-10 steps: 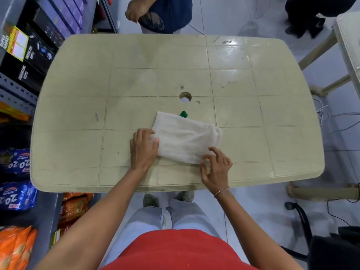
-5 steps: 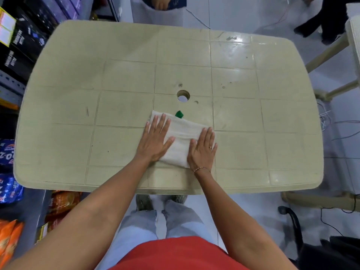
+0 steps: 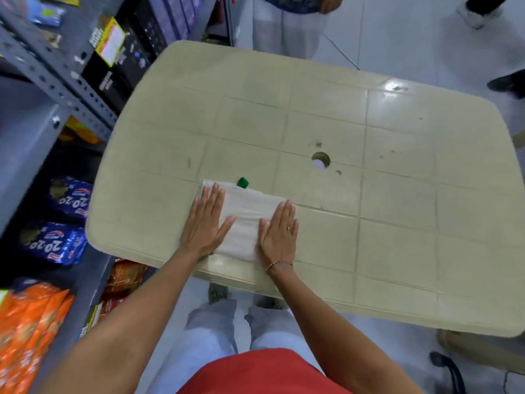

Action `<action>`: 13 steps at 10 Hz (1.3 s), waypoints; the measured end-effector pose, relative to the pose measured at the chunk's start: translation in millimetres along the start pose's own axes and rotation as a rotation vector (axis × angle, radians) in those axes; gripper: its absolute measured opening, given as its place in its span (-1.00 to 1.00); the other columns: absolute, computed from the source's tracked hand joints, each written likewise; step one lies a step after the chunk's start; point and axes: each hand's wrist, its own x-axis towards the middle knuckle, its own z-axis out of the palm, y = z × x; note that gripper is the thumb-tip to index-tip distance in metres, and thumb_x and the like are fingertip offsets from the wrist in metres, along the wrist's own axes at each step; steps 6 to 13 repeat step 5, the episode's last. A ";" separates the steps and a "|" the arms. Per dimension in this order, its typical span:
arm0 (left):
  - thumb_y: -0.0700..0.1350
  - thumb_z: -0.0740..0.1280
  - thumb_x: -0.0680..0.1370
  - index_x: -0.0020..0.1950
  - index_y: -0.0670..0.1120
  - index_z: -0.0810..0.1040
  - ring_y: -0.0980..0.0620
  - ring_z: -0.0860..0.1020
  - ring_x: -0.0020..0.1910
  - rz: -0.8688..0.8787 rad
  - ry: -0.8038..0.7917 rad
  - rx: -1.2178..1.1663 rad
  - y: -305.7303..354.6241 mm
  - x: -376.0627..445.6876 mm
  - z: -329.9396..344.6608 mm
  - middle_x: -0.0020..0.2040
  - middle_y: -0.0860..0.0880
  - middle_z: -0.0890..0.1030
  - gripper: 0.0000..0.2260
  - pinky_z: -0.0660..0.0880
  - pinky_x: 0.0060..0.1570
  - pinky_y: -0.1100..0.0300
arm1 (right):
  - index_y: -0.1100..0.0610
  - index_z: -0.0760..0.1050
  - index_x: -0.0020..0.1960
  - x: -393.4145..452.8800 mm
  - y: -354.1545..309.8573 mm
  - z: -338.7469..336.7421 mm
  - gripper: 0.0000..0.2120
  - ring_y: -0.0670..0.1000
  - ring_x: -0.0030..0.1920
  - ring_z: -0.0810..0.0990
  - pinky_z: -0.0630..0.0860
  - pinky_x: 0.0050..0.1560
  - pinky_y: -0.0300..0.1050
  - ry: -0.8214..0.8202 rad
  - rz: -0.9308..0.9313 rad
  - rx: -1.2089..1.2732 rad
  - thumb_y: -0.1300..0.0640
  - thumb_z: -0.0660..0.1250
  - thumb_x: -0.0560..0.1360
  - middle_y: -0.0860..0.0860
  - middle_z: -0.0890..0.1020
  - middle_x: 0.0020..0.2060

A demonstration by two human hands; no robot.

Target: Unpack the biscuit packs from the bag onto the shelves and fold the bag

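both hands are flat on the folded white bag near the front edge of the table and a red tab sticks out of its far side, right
Not quite: the tab is green, not red, as the head view shows. The rest holds: the left hand and right hand both lie flat, fingers straight, on the folded white bag, which sits near the front edge of the table, and the tab sticks out of the bag's far side.

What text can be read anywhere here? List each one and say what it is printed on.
"20-20": on the upper blue biscuit pack on the shelf at left.
"20-20": on the lower blue biscuit pack beneath it.
Black boxes with a yellow label: print too blurred to read.
Orange packs: print blurred, unreadable.
Folded bag under the left hand and right hand, and the table: no text.
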 end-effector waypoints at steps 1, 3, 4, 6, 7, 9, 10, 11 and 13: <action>0.30 -0.20 0.54 0.55 -0.11 -0.22 0.00 -0.24 0.55 -0.047 0.011 0.003 -58.4 -11.2 -16.7 0.58 -0.06 -0.21 -0.28 -0.19 0.53 0.03 | 0.18 -0.27 0.52 -2.1 -56.6 25.5 -0.40 0.01 0.55 -0.23 -0.35 0.45 -0.12 -0.033 -0.034 0.033 -0.06 -0.12 0.63 0.07 -0.17 0.55; 0.28 -0.17 0.53 0.54 -0.13 -0.25 0.02 -0.24 0.55 -0.101 -0.017 -0.018 -134.1 -10.8 -38.0 0.58 -0.07 -0.21 -0.27 -0.17 0.54 0.02 | 0.22 -0.25 0.52 3.7 -126.5 57.7 -0.38 0.06 0.55 -0.22 -0.33 0.46 -0.07 -0.071 -0.051 0.039 -0.07 -0.10 0.63 0.12 -0.17 0.55; 0.26 -0.14 0.55 0.53 -0.10 -0.28 0.03 -0.27 0.54 -0.085 -0.026 -0.028 -146.1 -12.6 -47.3 0.58 -0.06 -0.23 -0.30 -0.22 0.53 0.03 | 0.20 -0.24 0.53 1.9 -136.9 53.6 -0.38 0.05 0.55 -0.23 -0.29 0.48 -0.04 -0.084 -0.061 0.097 -0.07 -0.09 0.63 0.10 -0.19 0.55; 0.24 -0.09 0.56 0.53 -0.05 -0.26 0.03 -0.25 0.55 -0.034 0.073 -0.097 -138.0 -7.1 -62.7 0.57 0.02 -0.23 -0.33 -0.31 0.50 0.04 | 0.13 -0.26 0.53 -7.8 -127.7 38.7 -0.41 -0.02 0.54 -0.25 -0.27 0.51 -0.03 -0.053 -0.098 0.243 -0.06 -0.09 0.64 0.01 -0.21 0.55; 0.24 -0.09 0.56 0.53 -0.05 -0.26 0.03 -0.25 0.55 -0.034 0.073 -0.097 -138.0 -7.1 -62.7 0.57 0.02 -0.23 -0.33 -0.31 0.50 0.04 | 0.13 -0.26 0.53 -7.8 -127.7 38.7 -0.41 -0.02 0.54 -0.25 -0.27 0.51 -0.03 -0.053 -0.098 0.243 -0.06 -0.09 0.64 0.01 -0.21 0.55; 0.24 -0.09 0.56 0.53 -0.05 -0.26 0.03 -0.25 0.55 -0.034 0.073 -0.097 -138.0 -7.1 -62.7 0.57 0.02 -0.23 -0.33 -0.31 0.50 0.04 | 0.13 -0.26 0.53 -7.8 -127.7 38.7 -0.41 -0.02 0.54 -0.25 -0.27 0.51 -0.03 -0.053 -0.098 0.243 -0.06 -0.09 0.64 0.01 -0.21 0.55; 0.24 -0.09 0.56 0.53 -0.05 -0.26 0.03 -0.25 0.55 -0.034 0.073 -0.097 -138.0 -7.1 -62.7 0.57 0.02 -0.23 -0.33 -0.31 0.50 0.04 | 0.13 -0.26 0.53 -7.8 -127.7 38.7 -0.41 -0.02 0.54 -0.25 -0.27 0.51 -0.03 -0.053 -0.098 0.243 -0.06 -0.09 0.64 0.01 -0.21 0.55; 0.24 -0.09 0.56 0.53 -0.05 -0.26 0.03 -0.25 0.55 -0.034 0.073 -0.097 -138.0 -7.1 -62.7 0.57 0.02 -0.23 -0.33 -0.31 0.50 0.04 | 0.13 -0.26 0.53 -7.8 -127.7 38.7 -0.41 -0.02 0.54 -0.25 -0.27 0.51 -0.03 -0.053 -0.098 0.243 -0.06 -0.09 0.64 0.01 -0.21 0.55; 0.24 -0.09 0.56 0.53 -0.05 -0.26 0.03 -0.25 0.55 -0.034 0.073 -0.097 -138.0 -7.1 -62.7 0.57 0.02 -0.23 -0.33 -0.31 0.50 0.04 | 0.13 -0.26 0.53 -7.8 -127.7 38.7 -0.41 -0.02 0.54 -0.25 -0.27 0.51 -0.03 -0.053 -0.098 0.243 -0.06 -0.09 0.64 0.01 -0.21 0.55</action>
